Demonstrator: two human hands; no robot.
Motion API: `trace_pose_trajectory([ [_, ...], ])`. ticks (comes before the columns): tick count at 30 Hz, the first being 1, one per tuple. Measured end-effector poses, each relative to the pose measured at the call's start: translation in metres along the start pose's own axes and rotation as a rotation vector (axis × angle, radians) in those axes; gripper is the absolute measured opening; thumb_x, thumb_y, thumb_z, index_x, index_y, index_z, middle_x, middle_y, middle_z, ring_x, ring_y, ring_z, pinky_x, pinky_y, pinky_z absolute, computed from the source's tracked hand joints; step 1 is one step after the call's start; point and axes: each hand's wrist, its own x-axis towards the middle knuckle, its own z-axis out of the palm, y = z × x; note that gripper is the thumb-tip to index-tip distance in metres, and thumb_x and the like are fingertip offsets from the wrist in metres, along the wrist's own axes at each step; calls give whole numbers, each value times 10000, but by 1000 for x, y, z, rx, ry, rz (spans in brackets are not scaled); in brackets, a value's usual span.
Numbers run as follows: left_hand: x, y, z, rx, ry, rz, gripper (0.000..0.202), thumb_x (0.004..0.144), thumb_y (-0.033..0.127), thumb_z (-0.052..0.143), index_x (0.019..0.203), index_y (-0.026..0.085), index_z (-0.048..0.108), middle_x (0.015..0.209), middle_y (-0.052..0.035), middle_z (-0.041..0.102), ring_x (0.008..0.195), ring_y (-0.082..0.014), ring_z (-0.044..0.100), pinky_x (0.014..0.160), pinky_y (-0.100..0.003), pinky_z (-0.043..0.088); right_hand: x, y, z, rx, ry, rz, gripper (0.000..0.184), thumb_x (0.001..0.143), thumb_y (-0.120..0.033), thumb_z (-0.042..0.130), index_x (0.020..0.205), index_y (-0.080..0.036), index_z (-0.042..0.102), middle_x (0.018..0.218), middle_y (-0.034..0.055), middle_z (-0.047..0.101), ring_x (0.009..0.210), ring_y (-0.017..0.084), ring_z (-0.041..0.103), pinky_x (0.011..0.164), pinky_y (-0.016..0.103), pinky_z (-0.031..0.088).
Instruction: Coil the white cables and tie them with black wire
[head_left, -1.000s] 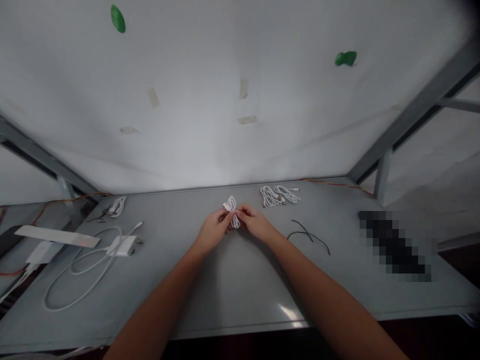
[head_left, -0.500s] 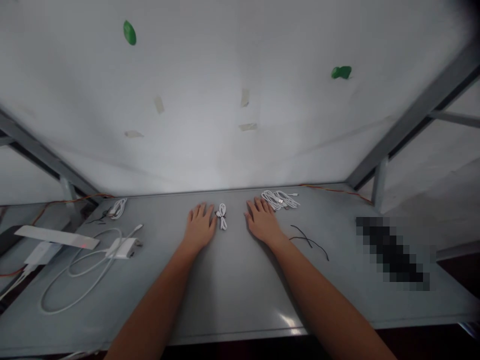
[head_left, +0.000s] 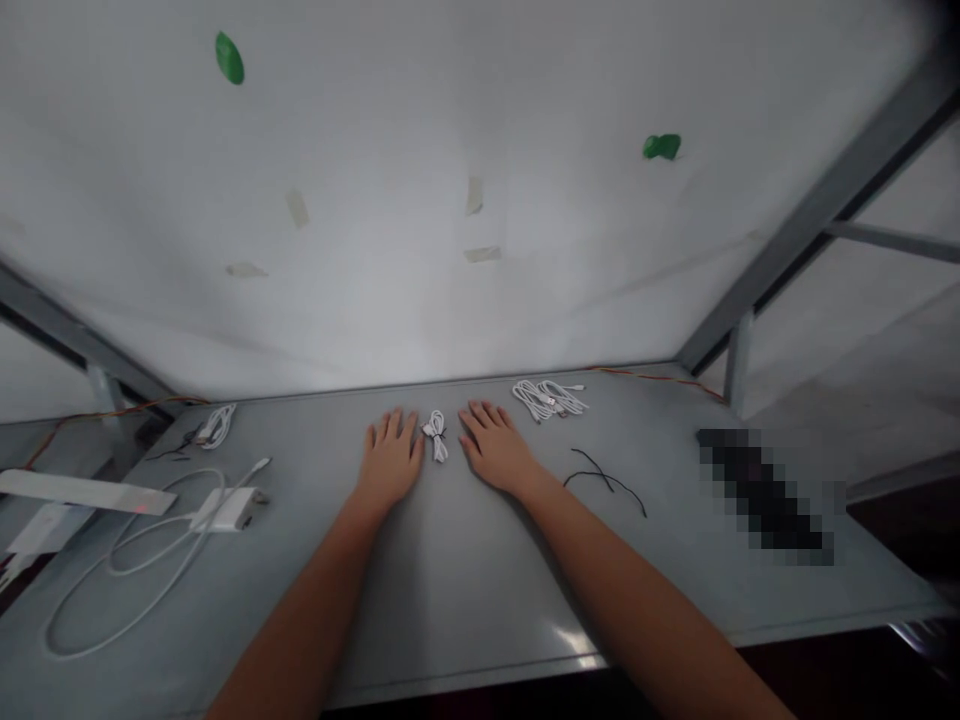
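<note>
A small white cable bundle, tied in the middle, lies on the grey table. My left hand rests flat on the table just left of it, fingers stretched out and empty. My right hand lies flat just right of the bundle, fingers spread, also holding nothing. Neither hand touches the bundle.
Two more white coiled cables sit at the back right, with thin black ties in front of them. At the left lie a white adapter with a long looped cord, another coiled cable and a white bar. A blurred dark object lies at right.
A second ago both hands pinched the cable bundle above the table. They have set it down and now lie flat on either side of it. The view shifted slightly.
</note>
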Motion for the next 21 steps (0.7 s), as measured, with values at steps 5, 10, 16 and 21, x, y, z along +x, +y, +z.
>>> trace_pose_trajectory([
  [5,0,2,-2,4,-20,-4,563,1069,407,330,1568,175,453,1650,-170,396,1524,-363,357,1232,-591,274,0,1,1,-1,10,-4,533,1061,-356,403,1547,-152,480,1673,138,354,1548,331,309,1261,512,218],
  [10,0,1,-1,15,-10,-2,564,1069,401,317,1571,182,448,1652,-166,393,1523,-364,358,1228,-592,280,-1,0,-1,8,13,-6,534,1061,-356,402,1547,-149,480,1671,136,360,1546,327,315,1265,505,216],
  [16,1,-2,4,22,4,11,569,1067,409,309,1567,178,456,1647,-172,401,1514,-363,372,1223,-594,287,0,0,0,12,8,2,535,1061,-360,402,1550,-154,475,1671,138,359,1547,327,309,1265,510,214],
  [21,1,-3,5,18,15,12,566,1064,414,313,1558,184,464,1645,-170,405,1510,-360,382,1221,-593,292,0,1,1,17,21,-3,533,1060,-366,407,1548,-163,477,1666,135,371,1545,325,312,1264,511,214],
])
